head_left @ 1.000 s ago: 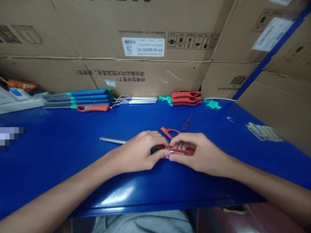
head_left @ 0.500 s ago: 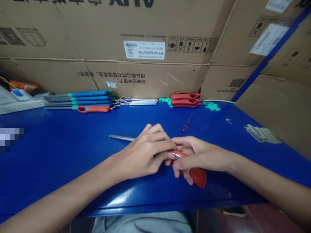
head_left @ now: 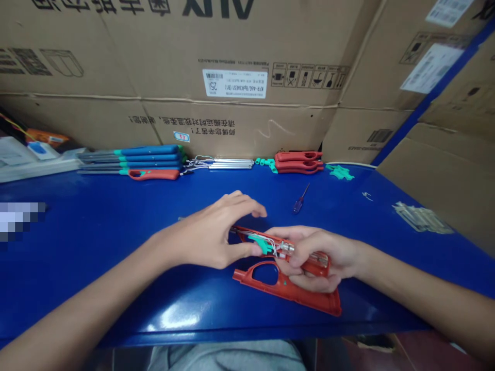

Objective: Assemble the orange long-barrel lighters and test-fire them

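Observation:
My right hand grips an open red lighter shell with a green trigger piece and white wires and metal parts showing inside. Under it on the blue table lies a second red shell half with a finger loop. My left hand sits at the shell's left end, thumb touching the green trigger piece, fingers curved and spread above it. The metal tube is hidden behind my left hand.
Along the back stand cardboard boxes. In front of them lie blue and red long lighters, metal tubes with wires, stacked red shells, green pieces. A small blue screwdriver and clear parts lie right.
The red housing has come apart: one half now lies on the table while my right hand holds the other, opened up. My left hand has loosened and its fingers have spread.

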The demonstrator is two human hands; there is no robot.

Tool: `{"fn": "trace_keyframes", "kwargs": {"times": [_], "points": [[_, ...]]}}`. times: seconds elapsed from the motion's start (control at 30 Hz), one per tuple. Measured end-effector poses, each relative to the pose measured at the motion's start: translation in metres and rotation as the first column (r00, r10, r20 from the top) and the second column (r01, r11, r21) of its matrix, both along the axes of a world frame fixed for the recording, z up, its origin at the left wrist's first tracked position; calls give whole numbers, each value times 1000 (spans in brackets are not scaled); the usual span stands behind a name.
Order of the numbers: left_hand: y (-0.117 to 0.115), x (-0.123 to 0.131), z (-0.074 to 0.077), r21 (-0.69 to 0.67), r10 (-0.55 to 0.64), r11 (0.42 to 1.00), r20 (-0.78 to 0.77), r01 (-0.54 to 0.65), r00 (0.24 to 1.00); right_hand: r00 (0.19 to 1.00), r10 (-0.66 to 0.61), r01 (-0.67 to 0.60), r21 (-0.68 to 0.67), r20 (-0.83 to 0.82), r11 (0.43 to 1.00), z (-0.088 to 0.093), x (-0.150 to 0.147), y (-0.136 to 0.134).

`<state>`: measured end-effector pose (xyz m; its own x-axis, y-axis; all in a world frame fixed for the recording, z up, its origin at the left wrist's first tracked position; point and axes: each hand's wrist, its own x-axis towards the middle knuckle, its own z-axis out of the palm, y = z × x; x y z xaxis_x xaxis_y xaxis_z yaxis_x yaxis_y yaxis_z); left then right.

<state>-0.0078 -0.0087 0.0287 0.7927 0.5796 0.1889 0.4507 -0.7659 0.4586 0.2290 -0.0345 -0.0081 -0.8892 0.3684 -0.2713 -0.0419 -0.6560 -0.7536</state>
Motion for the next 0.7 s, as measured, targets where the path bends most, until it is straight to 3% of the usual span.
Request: {"fn": "trace_keyframes", "kwargs": {"times": [0.13, 0.27, 0.7], "points": [[15, -21, 7, -126, 24, 991, -112, -38, 993, 1000, -11, 10, -48, -13, 999, -2, 2, -2], [24, -28, 8, -262, -76, 964, -131, 40, 988, 998, -14, 11, -53, -56, 999, -4, 1, -3], [26, -23, 5, -283, -27, 959, -156, -18, 987, 999, 18, -16, -35, 35, 999, 0, 1, 0]]}}
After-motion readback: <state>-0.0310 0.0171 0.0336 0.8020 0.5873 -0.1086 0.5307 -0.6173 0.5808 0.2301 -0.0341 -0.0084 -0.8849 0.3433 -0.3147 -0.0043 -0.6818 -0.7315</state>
